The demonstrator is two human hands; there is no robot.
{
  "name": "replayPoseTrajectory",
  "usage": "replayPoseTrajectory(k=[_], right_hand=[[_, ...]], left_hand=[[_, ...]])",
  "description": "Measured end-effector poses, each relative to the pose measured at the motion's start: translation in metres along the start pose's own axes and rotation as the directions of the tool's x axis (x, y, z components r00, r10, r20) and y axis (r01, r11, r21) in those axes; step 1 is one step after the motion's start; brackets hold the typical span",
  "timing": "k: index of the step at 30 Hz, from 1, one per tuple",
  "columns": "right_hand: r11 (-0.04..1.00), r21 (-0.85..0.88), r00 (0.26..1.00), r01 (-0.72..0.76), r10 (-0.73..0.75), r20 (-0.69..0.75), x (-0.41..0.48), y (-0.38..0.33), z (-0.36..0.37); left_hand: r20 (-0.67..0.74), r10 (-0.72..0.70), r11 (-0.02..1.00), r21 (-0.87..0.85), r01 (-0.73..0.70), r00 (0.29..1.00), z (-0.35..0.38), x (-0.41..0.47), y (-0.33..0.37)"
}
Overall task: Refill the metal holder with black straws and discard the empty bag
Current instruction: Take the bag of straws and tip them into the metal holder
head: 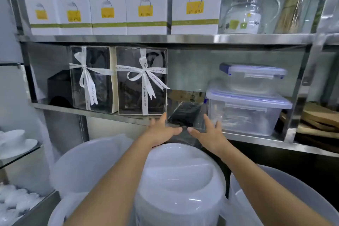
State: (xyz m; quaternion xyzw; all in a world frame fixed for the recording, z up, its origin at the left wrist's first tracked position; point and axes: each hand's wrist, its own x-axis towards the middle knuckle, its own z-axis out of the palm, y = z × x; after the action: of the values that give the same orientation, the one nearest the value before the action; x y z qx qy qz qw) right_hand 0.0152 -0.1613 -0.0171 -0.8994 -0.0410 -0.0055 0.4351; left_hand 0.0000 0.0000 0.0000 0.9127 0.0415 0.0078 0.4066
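A clear plastic bag of black straws [185, 113] lies on the middle steel shelf [102, 113], between a ribboned gift box and a stack of plastic containers. Its loose front end hangs over the shelf edge. My left hand [162, 130] is at the bag's left side and my right hand [208, 133] at its right side. The fingers of both hands are stretched out and spread, and the thumbs point toward each other below the bag. Neither hand is closed around it. No metal holder is in view.
Two clear gift boxes with white ribbons [142, 80] stand left of the bag, and two stacked lidded containers [247, 110] stand to its right. White boxes [146, 11] line the upper shelf. Big translucent lidded tubs [181, 181] sit right under my forearms. Wooden boards [319, 117] lie far right.
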Motion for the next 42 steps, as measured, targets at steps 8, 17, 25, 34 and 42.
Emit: replayPoseTrajectory(k=[8, 17, 25, 34, 42], right_hand=[[0.937, 0.345, 0.998, -0.049, 0.035, 0.048, 0.001, -0.001, 0.004], [0.789, 0.613, 0.999, -0.029, 0.008, 0.037, -0.028, -0.030, -0.033], [0.744, 0.668, 0.988, -0.008, -0.097, 0.121, -0.076, -0.044, -0.059], [0.786, 0.558, 0.955, 0.265, -0.134, -0.264, -0.115, -0.056, -0.102], [0.777, 0.415, 0.880, 0.473, -0.435, -0.189, -0.164, -0.086, -0.135]], left_hand=[[-0.006, 0.055, 0.943, -0.329, -0.054, 0.998, 0.004, 0.006, -0.007], [-0.283, -0.020, 0.697, -0.691, -0.190, 0.959, -0.011, -0.014, 0.022], [-0.292, 0.380, 0.860, -0.237, -0.451, 0.878, -0.003, -0.034, 0.021], [-0.456, 0.401, 0.674, -0.440, -0.593, 0.794, -0.024, -0.086, 0.069], [-0.500, 0.505, 0.565, -0.424, -0.708, 0.703, -0.058, -0.142, 0.130]])
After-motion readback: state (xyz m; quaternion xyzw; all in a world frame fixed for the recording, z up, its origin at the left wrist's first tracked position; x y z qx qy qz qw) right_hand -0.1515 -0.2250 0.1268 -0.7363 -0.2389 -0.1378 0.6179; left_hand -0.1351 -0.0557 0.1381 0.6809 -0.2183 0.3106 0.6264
